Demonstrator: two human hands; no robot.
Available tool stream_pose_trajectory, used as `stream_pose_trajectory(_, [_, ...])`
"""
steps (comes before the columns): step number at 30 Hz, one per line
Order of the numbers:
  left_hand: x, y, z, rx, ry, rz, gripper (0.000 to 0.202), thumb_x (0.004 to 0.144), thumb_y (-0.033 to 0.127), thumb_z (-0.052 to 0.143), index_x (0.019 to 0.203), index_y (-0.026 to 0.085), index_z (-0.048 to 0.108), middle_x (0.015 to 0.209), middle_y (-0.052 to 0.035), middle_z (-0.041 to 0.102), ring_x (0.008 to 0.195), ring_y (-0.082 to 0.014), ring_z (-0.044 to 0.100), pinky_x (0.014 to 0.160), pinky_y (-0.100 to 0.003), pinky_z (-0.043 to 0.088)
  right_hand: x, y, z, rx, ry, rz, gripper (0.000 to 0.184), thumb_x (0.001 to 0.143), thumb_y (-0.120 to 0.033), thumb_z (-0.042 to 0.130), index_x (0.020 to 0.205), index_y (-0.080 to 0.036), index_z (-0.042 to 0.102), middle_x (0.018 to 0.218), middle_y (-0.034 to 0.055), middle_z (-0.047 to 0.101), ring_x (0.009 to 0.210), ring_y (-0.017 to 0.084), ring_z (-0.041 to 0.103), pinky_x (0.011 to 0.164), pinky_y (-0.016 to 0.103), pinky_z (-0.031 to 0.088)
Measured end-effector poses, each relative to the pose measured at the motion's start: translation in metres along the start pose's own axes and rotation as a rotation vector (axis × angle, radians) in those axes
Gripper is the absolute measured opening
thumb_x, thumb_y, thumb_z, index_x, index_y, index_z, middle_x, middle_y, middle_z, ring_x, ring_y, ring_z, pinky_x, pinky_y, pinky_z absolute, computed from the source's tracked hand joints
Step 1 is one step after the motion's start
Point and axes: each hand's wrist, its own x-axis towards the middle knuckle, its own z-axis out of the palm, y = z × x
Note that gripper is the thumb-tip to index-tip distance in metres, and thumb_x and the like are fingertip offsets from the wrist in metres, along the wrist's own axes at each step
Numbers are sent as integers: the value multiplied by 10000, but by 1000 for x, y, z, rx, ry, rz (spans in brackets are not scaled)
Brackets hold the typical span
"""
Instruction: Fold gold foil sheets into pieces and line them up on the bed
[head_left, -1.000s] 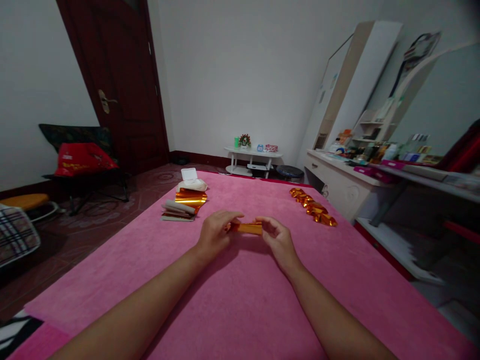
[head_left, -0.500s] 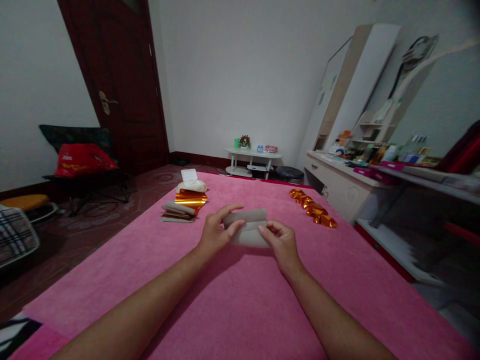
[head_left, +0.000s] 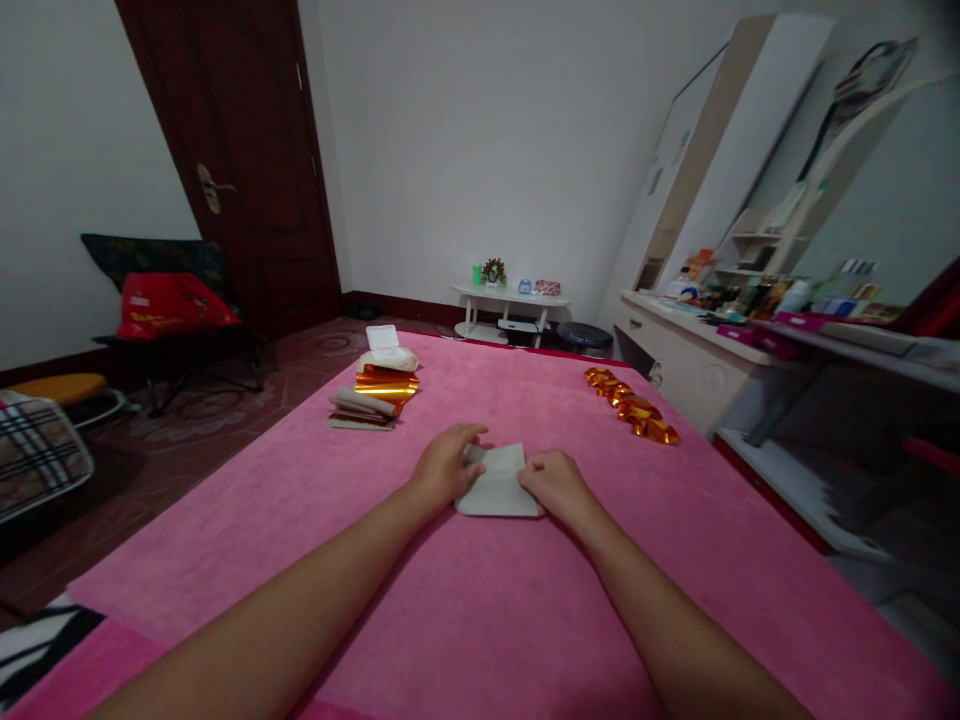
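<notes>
A pale grey folded sheet of paper [head_left: 499,482] lies flat on the pink cloth [head_left: 465,600] in front of me. My left hand [head_left: 444,467] presses on its left edge with curled fingers. My right hand [head_left: 553,481] pins its right edge, fingers bent down on it. Only the paper's dull side shows; its gold side is hidden.
A stack of gold foil sheets [head_left: 379,388] with a white wipes pack [head_left: 386,355] sits at the far left of the cloth. A row of folded gold pieces [head_left: 631,406] lies at the far right. Beyond are a dresser [head_left: 690,350], a small white table [head_left: 506,305] and a dark door [head_left: 247,160].
The paper was held up as a narrow gold fold, then turned and opened to its grey side. Both hands have brought it down flat onto the cloth.
</notes>
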Motion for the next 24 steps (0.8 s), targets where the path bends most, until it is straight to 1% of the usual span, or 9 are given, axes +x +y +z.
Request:
stream_pose_trajectory(2, [-1,6,-3,155,27,67,517,617,139,737,1108,227,601,1090,-74,576,1009,-241,522,865,-356,405,0,2,-3,-193,75,-85,198,582,-159,603,402,-196,530,345,-36,450,354,86,398,397,218,224])
stream_pose_trajectory(4, [-2,12,-5,255,55,101,409,624,146,730,1015,224,635,1094,-74,558,1017,-246,506,865,-359,397,-1,1,-7,-353,176,-153,165,557,-187,693,469,-203,553,446,-28,512,426,98,426,433,228,234])
stream_pose_trajectory(7, [0,13,-5,243,-76,193,162,685,86,628,794,196,676,890,-65,611,885,-213,550,806,-319,411,-5,-2,-9,-460,231,-271,173,555,-168,739,652,-221,607,664,-14,599,568,124,502,509,232,299])
stream_pose_trajectory(9, [2,9,-6,151,-219,243,214,714,42,541,732,191,692,775,-54,636,775,-180,580,747,-276,427,-5,-5,-8,-470,130,-387,186,609,-84,674,727,-224,641,762,-2,622,675,138,548,590,239,352])
stream_pose_trajectory(11, [4,5,-11,57,-315,243,286,725,27,489,771,195,717,782,-53,670,748,-165,606,725,-255,443,-4,-9,-9,-471,-11,-472,264,647,-5,579,756,-223,681,794,11,638,749,150,571,659,248,377])
stream_pose_trajectory(13, [6,1,-20,-36,-394,230,321,745,42,468,844,197,732,859,-60,694,798,-166,627,758,-258,460,-3,-12,-14,-455,-160,-528,339,648,31,521,769,-222,709,783,16,642,752,152,576,667,245,385])
stream_pose_trajectory(17, [4,-2,-43,-175,-581,223,358,760,70,488,972,234,725,1078,-62,671,984,-175,612,887,-280,444,-6,-17,-30,-344,-422,-593,353,655,-12,551,873,-230,723,859,24,631,781,159,570,691,239,410])
stream_pose_trajectory(20, [3,0,-50,-199,-647,181,390,693,79,593,1022,255,707,1164,-56,633,1047,-200,582,897,-294,439,-10,-18,-38,-305,-463,-557,390,642,-18,574,937,-231,714,931,32,616,855,169,559,761,256,416])
stream_pose_trajectory(24, [2,3,-50,-256,-640,132,416,624,134,708,1029,233,699,1097,-65,656,1006,-216,587,878,-299,444,-9,-15,-38,-235,-449,-492,388,586,-66,683,934,-233,718,909,19,601,825,168,554,735,256,428])
